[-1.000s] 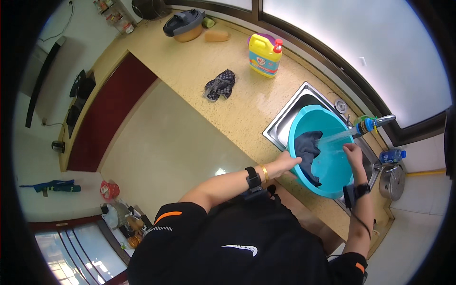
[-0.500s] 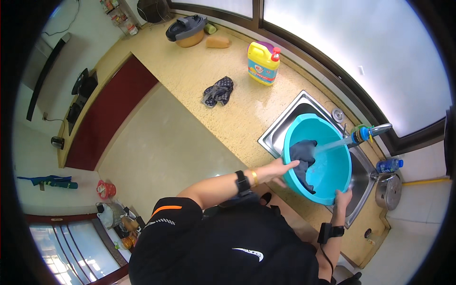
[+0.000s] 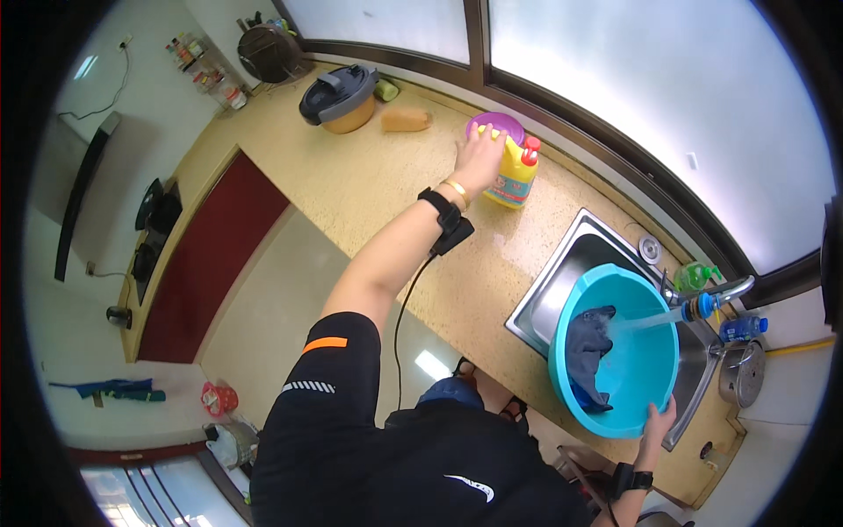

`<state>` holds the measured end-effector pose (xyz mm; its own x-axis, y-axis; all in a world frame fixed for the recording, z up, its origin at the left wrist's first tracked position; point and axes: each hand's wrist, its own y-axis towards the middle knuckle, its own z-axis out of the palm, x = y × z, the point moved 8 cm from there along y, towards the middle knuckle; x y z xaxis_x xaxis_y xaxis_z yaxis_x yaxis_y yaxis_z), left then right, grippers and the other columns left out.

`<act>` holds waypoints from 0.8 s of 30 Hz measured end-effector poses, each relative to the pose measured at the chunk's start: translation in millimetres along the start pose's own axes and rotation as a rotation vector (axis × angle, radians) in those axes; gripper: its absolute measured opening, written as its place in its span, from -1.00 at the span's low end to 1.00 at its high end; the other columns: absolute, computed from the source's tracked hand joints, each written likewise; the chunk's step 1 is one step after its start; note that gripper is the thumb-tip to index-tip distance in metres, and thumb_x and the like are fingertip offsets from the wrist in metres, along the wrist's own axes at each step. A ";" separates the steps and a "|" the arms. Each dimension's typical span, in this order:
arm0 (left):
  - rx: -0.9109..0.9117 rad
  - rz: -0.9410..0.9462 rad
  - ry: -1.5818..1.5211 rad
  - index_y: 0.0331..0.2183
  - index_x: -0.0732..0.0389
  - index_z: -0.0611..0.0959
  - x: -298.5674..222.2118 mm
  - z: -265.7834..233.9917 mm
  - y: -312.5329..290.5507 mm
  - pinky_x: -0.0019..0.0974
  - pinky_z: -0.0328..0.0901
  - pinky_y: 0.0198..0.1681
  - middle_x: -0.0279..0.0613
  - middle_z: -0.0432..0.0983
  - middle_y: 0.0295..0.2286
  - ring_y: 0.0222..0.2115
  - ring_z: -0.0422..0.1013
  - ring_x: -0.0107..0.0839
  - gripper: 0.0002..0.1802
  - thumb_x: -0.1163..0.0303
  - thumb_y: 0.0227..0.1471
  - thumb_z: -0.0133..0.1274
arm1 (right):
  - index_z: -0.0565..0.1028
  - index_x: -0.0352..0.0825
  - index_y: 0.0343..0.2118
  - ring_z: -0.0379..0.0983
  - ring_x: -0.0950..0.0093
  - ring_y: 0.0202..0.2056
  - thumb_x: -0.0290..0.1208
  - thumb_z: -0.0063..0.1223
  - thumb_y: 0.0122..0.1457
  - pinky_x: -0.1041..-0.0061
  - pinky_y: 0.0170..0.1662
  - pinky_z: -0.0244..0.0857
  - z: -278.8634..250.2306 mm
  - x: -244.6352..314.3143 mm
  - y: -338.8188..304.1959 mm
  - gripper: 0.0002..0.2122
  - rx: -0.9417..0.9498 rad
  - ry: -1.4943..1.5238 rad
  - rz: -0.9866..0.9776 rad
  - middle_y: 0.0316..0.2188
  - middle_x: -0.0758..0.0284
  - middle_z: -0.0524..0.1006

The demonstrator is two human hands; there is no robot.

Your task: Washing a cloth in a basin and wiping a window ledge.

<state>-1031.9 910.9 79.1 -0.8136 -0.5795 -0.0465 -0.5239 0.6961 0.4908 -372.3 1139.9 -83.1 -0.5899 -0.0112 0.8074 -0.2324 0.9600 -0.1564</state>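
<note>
My left hand (image 3: 481,158) reaches across the counter and has its fingers curled over the handle of a yellow jug (image 3: 512,186) with a red cap, beside a purple round item (image 3: 497,126). My right hand (image 3: 656,423) grips the near right rim of a turquoise basin (image 3: 575,309) in the steel sink (image 3: 551,294). A dark grey cloth (image 3: 587,351) lies wet against the basin's left side. Water streams from the faucet (image 3: 731,292) into the basin near the cloth.
Around the sink stand a green bottle (image 3: 692,277), a blue bottle (image 3: 743,329), a steel pot (image 3: 742,373) and a drain strainer (image 3: 649,249). Farther left on the counter (image 3: 307,167) are a dark-lidded pot (image 3: 341,101) and a tan oblong item (image 3: 406,119).
My left hand has left the basin's rim and moved up to the jug's handle. The right hand stays on the basin. The patterned cloth on the counter is now hidden from view.
</note>
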 end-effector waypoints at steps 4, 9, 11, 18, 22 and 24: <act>0.054 0.223 0.144 -0.19 0.13 0.56 19.3 42.2 38.9 -0.10 0.40 -0.25 -0.03 0.51 -0.27 -0.25 0.48 -0.07 -0.71 0.36 -0.04 0.09 | 0.28 -0.54 0.10 0.37 0.32 0.01 -0.71 -0.01 -0.04 0.37 0.11 0.19 -4.8 -3.8 -9.1 -0.47 0.000 0.000 -0.046 0.00 0.08 0.42; 0.194 0.383 -0.028 -0.38 0.15 0.58 2.0 57.9 66.9 -0.16 0.44 -0.39 -0.08 0.52 -0.44 -0.41 0.53 -0.14 -0.88 0.35 0.00 0.03 | 0.25 -0.55 0.13 0.34 0.31 0.04 -0.70 -0.01 -0.03 0.38 0.15 0.15 7.0 29.3 -22.5 -0.45 -0.040 -0.001 0.010 0.03 0.06 0.40; 0.141 0.399 -0.071 -0.40 0.15 0.61 -17.7 68.1 85.1 -0.15 0.44 -0.38 -0.07 0.54 -0.46 -0.40 0.53 -0.14 -0.88 0.36 -0.03 0.05 | 0.25 -0.55 0.13 0.34 0.30 0.05 -0.70 -0.01 -0.03 0.38 0.15 0.15 11.3 37.3 -28.7 -0.44 -0.064 -0.006 0.036 0.03 0.05 0.40; 0.164 0.412 -0.174 -0.33 0.13 0.62 -100.6 114.7 142.1 -0.14 0.41 -0.34 -0.08 0.56 -0.48 -0.39 0.52 -0.13 -0.84 0.35 -0.03 0.08 | 0.23 -0.56 0.14 0.33 0.27 0.08 -0.70 -0.01 -0.02 0.39 0.16 0.13 9.5 24.5 -41.1 -0.44 -0.100 -0.043 0.038 0.06 0.02 0.38; 0.158 0.357 -0.161 -0.35 0.10 0.62 -143.3 129.9 153.3 -0.15 0.41 -0.34 -0.10 0.55 -0.47 -0.38 0.53 -0.14 -0.86 0.32 -0.01 0.08 | 0.22 -0.56 0.14 0.32 0.27 0.09 -0.70 -0.03 0.00 0.38 0.18 0.12 14.2 32.6 -49.7 -0.45 -0.100 0.005 0.080 0.07 0.03 0.37; 0.117 0.359 -0.175 -0.34 0.10 0.61 -153.5 136.1 158.8 -0.15 0.41 -0.34 -0.12 0.56 -0.45 -0.38 0.52 -0.15 -0.86 0.32 -0.01 0.08 | 0.22 -0.56 0.14 0.32 0.27 0.09 -0.70 -0.03 0.00 0.38 0.18 0.11 12.0 30.6 -50.4 -0.45 -0.104 0.000 0.086 0.07 0.03 0.37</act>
<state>-1024.5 1168.1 45.7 -0.9751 -0.2177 -0.0430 -0.2164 0.8900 0.4013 -387.9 1087.7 -57.3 -0.6043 0.0722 0.7935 -0.0995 0.9813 -0.1651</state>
